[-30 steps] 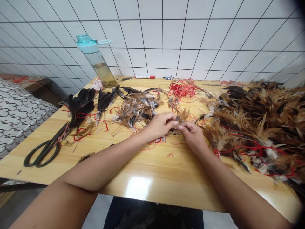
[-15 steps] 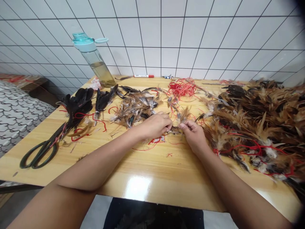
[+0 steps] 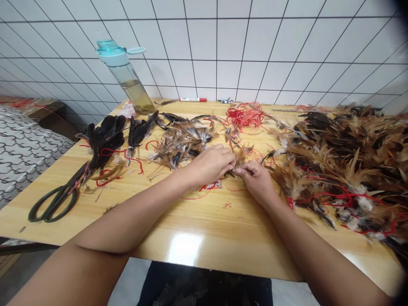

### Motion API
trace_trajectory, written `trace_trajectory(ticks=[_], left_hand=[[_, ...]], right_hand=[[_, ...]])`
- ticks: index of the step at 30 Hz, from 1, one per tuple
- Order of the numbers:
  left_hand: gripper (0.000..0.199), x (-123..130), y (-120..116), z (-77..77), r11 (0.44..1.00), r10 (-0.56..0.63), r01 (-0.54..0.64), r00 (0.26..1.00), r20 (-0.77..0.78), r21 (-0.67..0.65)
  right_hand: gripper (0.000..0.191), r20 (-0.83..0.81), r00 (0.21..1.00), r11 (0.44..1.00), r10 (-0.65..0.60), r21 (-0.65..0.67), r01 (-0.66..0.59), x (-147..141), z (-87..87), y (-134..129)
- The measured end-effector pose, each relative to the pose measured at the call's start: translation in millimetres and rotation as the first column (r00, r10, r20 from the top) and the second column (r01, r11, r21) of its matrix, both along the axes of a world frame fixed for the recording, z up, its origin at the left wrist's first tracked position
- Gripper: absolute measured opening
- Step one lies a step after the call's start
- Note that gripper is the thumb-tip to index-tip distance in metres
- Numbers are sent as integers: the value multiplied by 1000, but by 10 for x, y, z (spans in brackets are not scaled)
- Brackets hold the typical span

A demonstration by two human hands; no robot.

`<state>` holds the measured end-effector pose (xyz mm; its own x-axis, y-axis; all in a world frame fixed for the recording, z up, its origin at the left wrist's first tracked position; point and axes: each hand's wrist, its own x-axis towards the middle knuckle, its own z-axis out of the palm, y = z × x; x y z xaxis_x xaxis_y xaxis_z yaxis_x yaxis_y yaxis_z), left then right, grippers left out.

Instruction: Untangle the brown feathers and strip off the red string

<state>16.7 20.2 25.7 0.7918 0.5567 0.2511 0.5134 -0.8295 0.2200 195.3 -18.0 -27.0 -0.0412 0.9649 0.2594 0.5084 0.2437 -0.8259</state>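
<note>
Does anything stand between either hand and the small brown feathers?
Nothing visible does. The right hand pinches the small brown feathers near their base, and the left hand has its fingertips close beside them; whether those touch is unclear. The tangled red string lies farther back, out of the way.

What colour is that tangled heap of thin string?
The tangled string heap is red, paler at right; the head view shows it best.

Two hands [image 3: 212,165] [image 3: 259,182], one bottle [image 3: 129,80], one scissors [image 3: 68,186], one red-capped marker [image 3: 193,100].
</note>
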Motion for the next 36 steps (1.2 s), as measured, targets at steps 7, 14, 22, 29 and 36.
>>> trace_trajectory(ticks=[7,14,22,29,36], left_hand=[[20,38,-19,-65,999,-10,5,991,133,38],[15,-69,60,-21,979,150,-183,941,305,84],[14,-18,76,-241,998,56,-56,996,63,-8],[13,7,87,-214,995,39,-31,996,75,-98],[10,-98,112,-4,954,65,-42,996,69,-296]], right_hand=[[17,-101,994,999,35,-25,-38,-1,0,16],[24,-446,887,980,-118,-195,32,41,44,2],[29,-495,858,975,-139,-220,32,37,53,-1],[25,-369,919,985,-140,-147,91,28,16,-3],[24,-312,937,985,-159,-121,126,34,6,-1]])
